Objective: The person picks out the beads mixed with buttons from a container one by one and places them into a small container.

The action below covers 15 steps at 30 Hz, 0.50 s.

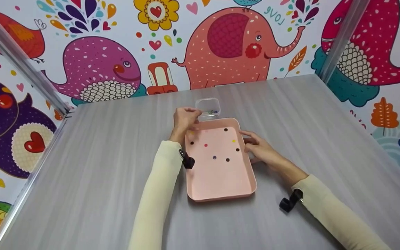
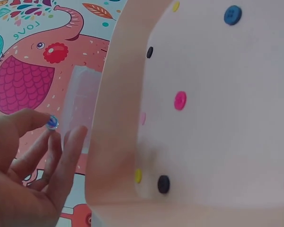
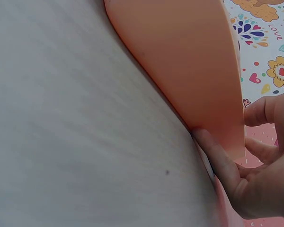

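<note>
My left hand (image 1: 186, 119) is beyond the far left corner of the pink tray (image 1: 221, 182), next to a clear plastic box (image 1: 208, 104). In the left wrist view its thumb and fingertip pinch a small shiny blue bead (image 2: 52, 122). Small coloured things lie in the box. Scattered over the tray floor are several buttons, among them a pink button (image 2: 180, 100), a black button (image 2: 164, 184) and a blue button (image 2: 233, 15). My right hand (image 1: 262, 149) touches the outside of the tray's right wall, with one finger low on the wall in the right wrist view.
The tray stands on a grey wood-grain table (image 1: 116, 166). Behind it rises a wall panel (image 1: 165, 34) printed with cartoon animals, and metal posts (image 1: 342, 41) mark the corners. A black wrist camera (image 1: 188, 161) overhangs the tray's left rim.
</note>
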{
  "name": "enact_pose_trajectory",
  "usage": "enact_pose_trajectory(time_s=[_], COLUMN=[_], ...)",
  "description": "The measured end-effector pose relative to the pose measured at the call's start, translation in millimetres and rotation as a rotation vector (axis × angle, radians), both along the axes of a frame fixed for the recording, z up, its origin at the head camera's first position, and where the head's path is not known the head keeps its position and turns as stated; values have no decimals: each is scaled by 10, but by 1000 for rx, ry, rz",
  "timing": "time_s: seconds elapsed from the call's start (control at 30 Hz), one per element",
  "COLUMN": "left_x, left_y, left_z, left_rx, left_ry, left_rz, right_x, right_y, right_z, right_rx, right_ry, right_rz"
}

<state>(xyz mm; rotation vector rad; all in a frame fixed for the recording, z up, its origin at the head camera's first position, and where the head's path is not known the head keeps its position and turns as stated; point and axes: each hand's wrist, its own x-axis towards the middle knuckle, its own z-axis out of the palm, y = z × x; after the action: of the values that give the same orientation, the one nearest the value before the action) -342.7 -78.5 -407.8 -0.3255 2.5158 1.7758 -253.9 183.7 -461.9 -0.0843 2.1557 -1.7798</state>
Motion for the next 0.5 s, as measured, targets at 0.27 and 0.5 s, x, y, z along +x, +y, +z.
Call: enact_pose_trajectory(time_s=[0.27,0.5], left_x=[-6,-9], left_y=[-15,-11], left_z=[9,-28], left_rx=[-13,-35], left_ry=[0,48], left_rz=[-3,-14], right_x=[-6,-3], right_y=[-11,-1], right_z=[13,4], right_rx=[9,-26], right_ry=[-3,-4], right_rz=[-7,-5])
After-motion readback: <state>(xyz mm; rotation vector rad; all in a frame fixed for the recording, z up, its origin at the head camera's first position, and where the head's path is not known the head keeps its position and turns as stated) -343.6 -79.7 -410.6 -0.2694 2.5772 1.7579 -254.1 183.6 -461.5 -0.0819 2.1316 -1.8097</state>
